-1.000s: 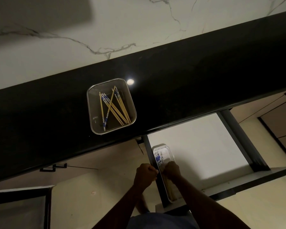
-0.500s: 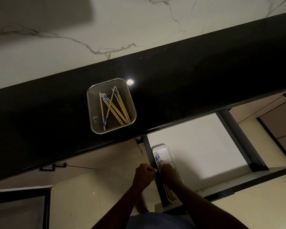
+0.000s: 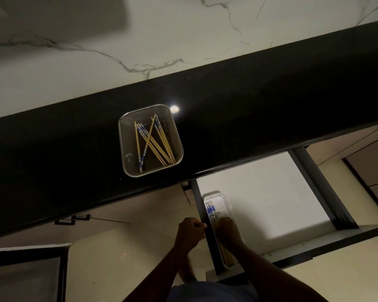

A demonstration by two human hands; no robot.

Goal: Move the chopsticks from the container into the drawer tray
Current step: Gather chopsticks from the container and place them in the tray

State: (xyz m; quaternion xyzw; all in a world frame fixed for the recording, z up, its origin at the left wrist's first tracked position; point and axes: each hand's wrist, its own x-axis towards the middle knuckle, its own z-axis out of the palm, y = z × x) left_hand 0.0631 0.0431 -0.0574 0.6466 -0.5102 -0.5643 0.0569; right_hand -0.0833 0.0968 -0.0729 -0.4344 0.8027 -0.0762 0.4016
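Note:
A clear rectangular container [image 3: 121, 136] stands on the black countertop and holds several bamboo chopsticks [image 3: 159, 147] with blue-patterned ends, lying crossed. Below it, in the open drawer, a narrow white tray [image 3: 218, 198] lies along the left side with several chopsticks [image 3: 210, 211] in it. My right hand [image 3: 227, 232] is down in the tray, its fingers bent onto those chopsticks and covering their middle. My left hand [image 3: 190, 233] is curled in a fist just left of the drawer's side rail, thumb at the rail, with nothing visible in it.
The drawer [image 3: 260, 192] has a white bottom and dark grey side rails [image 3: 319, 184]. The black countertop [image 3: 52, 160] overhangs its back. A marble wall [image 3: 140, 29] rises behind. Cabinet handles [image 3: 72, 220] sit at the lower left.
My right hand has slid slightly forward and down along the tray over the chopsticks. My left fist has barely moved. The container's chopsticks lie as before.

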